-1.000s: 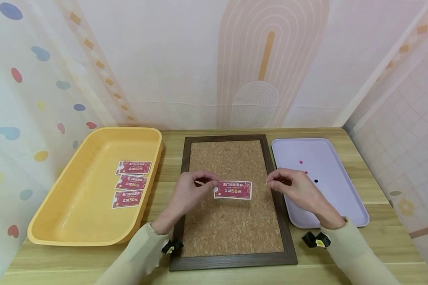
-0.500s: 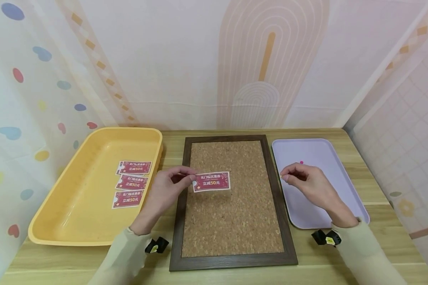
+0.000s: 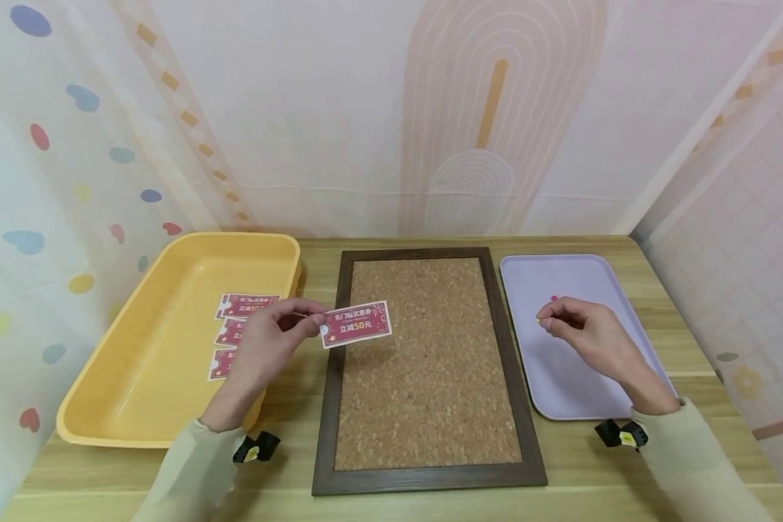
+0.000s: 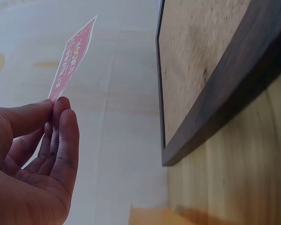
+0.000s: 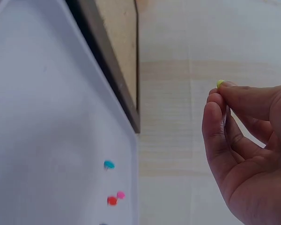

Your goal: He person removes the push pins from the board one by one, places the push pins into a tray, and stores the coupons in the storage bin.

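Observation:
My left hand [image 3: 267, 341] pinches the left end of a red and white paper coupon [image 3: 359, 324] between thumb and fingertips. The coupon hangs in the air, tilted, over the left frame edge of a corkboard [image 3: 431, 391]. In the left wrist view the coupon [image 4: 75, 54] stands up from the fingertips. Over a lilac tray [image 3: 554, 272], my right hand [image 3: 590, 337] pinches a small yellow thumbtack. Only the yellow head of that thumbtack [image 5: 219, 83] shows above the thumb in the right wrist view; the rest is hidden by the fingers.
At the left stands a deep yellow bin [image 3: 150, 384] with several more coupons [image 3: 244, 306], partly covered by my left hand. Blue [image 5: 108, 164], red [image 5: 112, 200] and pink thumbtacks [image 5: 121, 194] lie in the lilac tray. A patterned curtain [image 3: 339, 130] hangs behind the wooden table [image 3: 444, 504].
My left hand has moved left with the coupon, from the middle of the corkboard to its left edge. My right hand has moved right with the yellow thumbtack, from the board's edge over the tray.

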The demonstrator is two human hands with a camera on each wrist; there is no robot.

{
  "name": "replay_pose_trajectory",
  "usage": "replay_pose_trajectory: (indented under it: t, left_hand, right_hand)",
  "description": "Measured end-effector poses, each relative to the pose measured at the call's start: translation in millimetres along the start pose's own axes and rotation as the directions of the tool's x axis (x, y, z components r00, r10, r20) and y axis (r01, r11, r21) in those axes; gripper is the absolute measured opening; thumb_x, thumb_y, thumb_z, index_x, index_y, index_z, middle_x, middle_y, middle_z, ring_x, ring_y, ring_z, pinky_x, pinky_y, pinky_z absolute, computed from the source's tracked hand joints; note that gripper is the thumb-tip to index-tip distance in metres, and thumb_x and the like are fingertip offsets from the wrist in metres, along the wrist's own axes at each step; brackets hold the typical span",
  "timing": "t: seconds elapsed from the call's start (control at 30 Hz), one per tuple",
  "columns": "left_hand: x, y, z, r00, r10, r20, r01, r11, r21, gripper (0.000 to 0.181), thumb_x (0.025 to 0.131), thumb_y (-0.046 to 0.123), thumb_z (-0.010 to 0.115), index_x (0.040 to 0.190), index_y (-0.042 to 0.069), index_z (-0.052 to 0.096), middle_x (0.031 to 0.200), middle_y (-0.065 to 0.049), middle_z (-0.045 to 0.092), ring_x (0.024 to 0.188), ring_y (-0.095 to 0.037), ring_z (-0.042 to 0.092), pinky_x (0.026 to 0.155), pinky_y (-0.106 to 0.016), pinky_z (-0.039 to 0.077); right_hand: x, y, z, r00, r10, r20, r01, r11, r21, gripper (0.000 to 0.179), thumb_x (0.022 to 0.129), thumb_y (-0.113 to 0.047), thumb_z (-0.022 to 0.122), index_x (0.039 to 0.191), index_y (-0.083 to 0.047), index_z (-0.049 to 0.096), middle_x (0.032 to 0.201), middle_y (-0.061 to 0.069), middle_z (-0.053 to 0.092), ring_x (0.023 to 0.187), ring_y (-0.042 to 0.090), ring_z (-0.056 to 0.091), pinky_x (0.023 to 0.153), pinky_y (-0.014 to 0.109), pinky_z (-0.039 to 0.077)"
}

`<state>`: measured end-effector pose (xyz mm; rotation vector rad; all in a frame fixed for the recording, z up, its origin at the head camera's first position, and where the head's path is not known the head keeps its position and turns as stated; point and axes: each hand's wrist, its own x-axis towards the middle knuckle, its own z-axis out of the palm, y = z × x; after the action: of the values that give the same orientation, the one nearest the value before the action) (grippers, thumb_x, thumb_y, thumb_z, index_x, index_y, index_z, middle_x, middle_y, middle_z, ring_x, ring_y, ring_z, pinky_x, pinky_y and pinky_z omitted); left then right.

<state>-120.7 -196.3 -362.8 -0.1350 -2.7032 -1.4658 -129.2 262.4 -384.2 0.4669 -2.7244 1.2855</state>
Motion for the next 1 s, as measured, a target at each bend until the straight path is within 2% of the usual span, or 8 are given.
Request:
replay_pose_trajectory:
  t: [0.07, 0.1, 0.2, 0.33, 0.6, 0.77, 1.0]
  left_hand:
    - [0.0, 0.6, -5.9, 1.0, 0.008, -0.007, -0.007, 1.0, 0.018, 0.017, 0.098, 0.016, 0.074, 0.11, 0.005, 0.078, 0.101, -0.011, 0.073, 0.084, -0.023, 0.064, 0.066, -0.023, 0.052]
    - [0.0, 0.8, -9.0, 1.0, 0.014, -0.01, -0.014, 0.999, 0.032, 0.017, 0.098, 0.016, 0.074, 0.11, 0.005, 0.078, 0.101, -0.011, 0.073, 0.082, -0.022, 0.063, 0.065, -0.023, 0.051]
    - [0.4, 1.5, -18.3, 1.0, 0.028, -0.005, -0.028, 0.997, 0.074, 0.016, 0.098, 0.015, 0.073, 0.11, 0.005, 0.078, 0.103, -0.011, 0.073, 0.081, -0.024, 0.062, 0.062, -0.023, 0.049]
    - [0.7, 2.9, -31.8, 0.999, 0.033, -0.001, -0.033, 0.994, 0.1, 0.015, 0.099, 0.013, 0.071, 0.11, 0.005, 0.078, 0.102, -0.012, 0.074, 0.08, -0.028, 0.062, 0.06, -0.023, 0.048]
    - [5.2, -0.9, -57.6, 0.999, 0.03, -0.022, -0.026, 0.988, 0.152, 0.014, 0.098, 0.014, 0.071, 0.108, 0.006, 0.077, 0.096, -0.011, 0.076, 0.074, -0.014, 0.066, 0.061, -0.024, 0.053]
    - [8.9, -4.5, -70.9, 1.0, 0.007, -0.004, -0.006, 0.984, 0.18, 0.016, 0.099, 0.019, 0.072, 0.108, 0.008, 0.078, 0.093, -0.009, 0.076, 0.075, -0.012, 0.067, 0.063, -0.023, 0.053]
    - [16.3, -13.1, -87.7, 0.999, -0.037, 0.038, 0.03, 0.985, 0.168, 0.023, 0.101, 0.023, 0.071, 0.114, 0.005, 0.076, 0.099, -0.011, 0.076, 0.081, -0.015, 0.071, 0.068, -0.022, 0.054]
  right_hand:
    - [-0.6, 2.2, -3.0, 1.0, 0.003, 0.002, -0.003, 1.0, -0.021, 0.004, 0.097, -0.005, 0.072, 0.1, -0.003, 0.074, 0.096, 0.005, 0.074, 0.109, -0.017, 0.052, 0.074, 0.011, 0.047]
    - [-0.8, 3.8, -4.4, 1.0, 0.004, 0.006, -0.004, 0.999, -0.032, 0.004, 0.097, -0.005, 0.072, 0.099, -0.004, 0.074, 0.096, 0.006, 0.074, 0.107, -0.016, 0.052, 0.073, 0.011, 0.047]
    - [-1.6, 7.8, -8.8, 1.0, 0.007, 0.012, -0.006, 0.998, -0.065, 0.003, 0.098, -0.005, 0.071, 0.098, -0.005, 0.074, 0.092, 0.006, 0.073, 0.09, -0.009, 0.056, 0.065, 0.017, 0.045]
    - [-2.1, 12.6, -14.8, 1.0, 0.008, 0.029, -0.006, 0.996, -0.091, 0.003, 0.098, -0.004, 0.07, 0.099, -0.003, 0.073, 0.086, 0.009, 0.069, 0.072, 0.006, 0.052, 0.06, 0.02, 0.043]
    - [-0.8, 21.6, -25.6, 0.998, 0.0, 0.059, 0.006, 0.996, -0.094, 0.004, 0.098, -0.001, 0.069, 0.101, -0.001, 0.072, 0.085, 0.005, 0.067, 0.071, 0.006, 0.051, 0.06, 0.021, 0.043]
    - [0.3, 27.9, -28.4, 0.997, -0.03, 0.075, 0.039, 0.993, -0.109, 0.006, 0.097, 0.004, 0.067, 0.1, 0.001, 0.072, 0.083, 0.004, 0.065, 0.07, 0.006, 0.051, 0.059, 0.021, 0.043]
    - [2.6, 33.6, -31.0, 0.992, -0.035, 0.118, 0.049, 0.992, -0.112, 0.008, 0.097, 0.006, 0.066, 0.1, 0.001, 0.072, 0.084, 0.006, 0.067, 0.071, 0.006, 0.054, 0.061, 0.022, 0.045]
